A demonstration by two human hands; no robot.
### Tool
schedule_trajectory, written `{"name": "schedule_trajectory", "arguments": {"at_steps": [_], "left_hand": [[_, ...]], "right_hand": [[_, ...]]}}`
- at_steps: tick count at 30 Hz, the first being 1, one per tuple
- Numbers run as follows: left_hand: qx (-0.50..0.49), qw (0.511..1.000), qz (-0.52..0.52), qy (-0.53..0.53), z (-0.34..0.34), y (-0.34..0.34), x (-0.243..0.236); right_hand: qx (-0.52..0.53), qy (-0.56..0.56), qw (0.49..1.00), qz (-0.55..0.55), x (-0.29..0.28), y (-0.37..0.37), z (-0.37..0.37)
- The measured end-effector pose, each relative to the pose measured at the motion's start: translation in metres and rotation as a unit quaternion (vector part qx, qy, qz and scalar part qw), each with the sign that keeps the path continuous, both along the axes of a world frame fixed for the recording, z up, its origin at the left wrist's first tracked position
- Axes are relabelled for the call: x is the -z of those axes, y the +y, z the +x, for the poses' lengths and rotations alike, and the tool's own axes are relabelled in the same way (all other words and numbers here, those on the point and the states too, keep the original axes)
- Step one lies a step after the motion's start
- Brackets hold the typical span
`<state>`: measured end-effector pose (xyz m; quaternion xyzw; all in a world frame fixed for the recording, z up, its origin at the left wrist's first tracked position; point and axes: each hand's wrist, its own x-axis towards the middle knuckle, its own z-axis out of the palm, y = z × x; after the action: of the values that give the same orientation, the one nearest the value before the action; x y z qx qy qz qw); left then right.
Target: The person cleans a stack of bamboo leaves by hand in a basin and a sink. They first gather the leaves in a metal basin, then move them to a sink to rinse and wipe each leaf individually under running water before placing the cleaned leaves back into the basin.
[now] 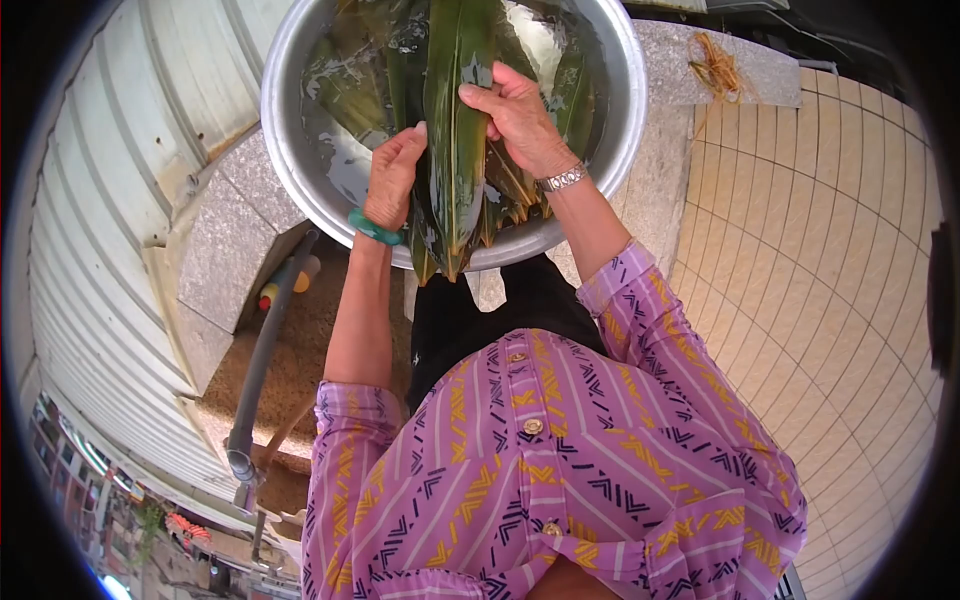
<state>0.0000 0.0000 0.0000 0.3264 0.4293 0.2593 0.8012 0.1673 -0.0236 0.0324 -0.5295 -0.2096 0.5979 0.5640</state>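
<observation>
Left hand [393, 175] and right hand [525, 120] pinch the long leaf [455, 150], upper centre | risk: uneven pulling could split it; wetness could make it slip | metal basin [283, 110] holding water; stone ledge [655, 170] upper right; tiled surface [800, 260] right; ribbed panel [110, 200] left

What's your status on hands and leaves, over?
Right hand pinching large green leaf. Left hand at its left edge. Leaf tips overhang basin's near rim; more leaves in the water.

Head-worn fisheye; looks steeply down over purple shirt [560, 440] onto metal basin [282, 110], close above.
</observation>
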Motion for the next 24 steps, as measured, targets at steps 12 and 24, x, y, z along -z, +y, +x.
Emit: {"name": "schedule_trajectory", "arguments": {"at_steps": [12, 24], "left_hand": [[0.001, 1.000, -0.008, 0.019, 0.005, -0.010, 0.005], [-0.029, 0.997, 0.025, 0.061, 0.011, -0.007, 0.014]], "right_hand": [[-0.017, -0.100, 0.988, -0.115, 0.016, -0.008, 0.005], [0.055, -0.224, 0.961, -0.155, 0.035, -0.012, 0.021]]}}
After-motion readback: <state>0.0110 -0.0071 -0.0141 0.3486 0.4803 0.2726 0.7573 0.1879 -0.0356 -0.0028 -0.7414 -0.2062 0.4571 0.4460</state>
